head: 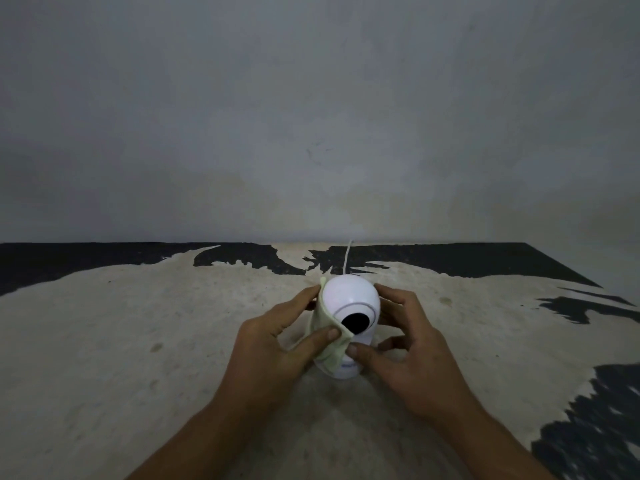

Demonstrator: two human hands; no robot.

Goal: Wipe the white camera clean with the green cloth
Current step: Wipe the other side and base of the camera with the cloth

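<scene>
The white camera (349,297) is a rounded dome with a black lens facing me, standing on the worn table in the middle of the view. The pale green cloth (329,336) lies against its left side and lower front. My left hand (277,344) presses the cloth onto the camera, thumb near the lens and fingers behind the left side. My right hand (405,344) grips the camera's right side, thumb on its lower front beside the cloth's edge.
A thin white cable (347,256) runs from behind the camera toward the grey wall. The table (138,341) has a beige worn top with black patches at the back and right; its right edge slopes down at the far right.
</scene>
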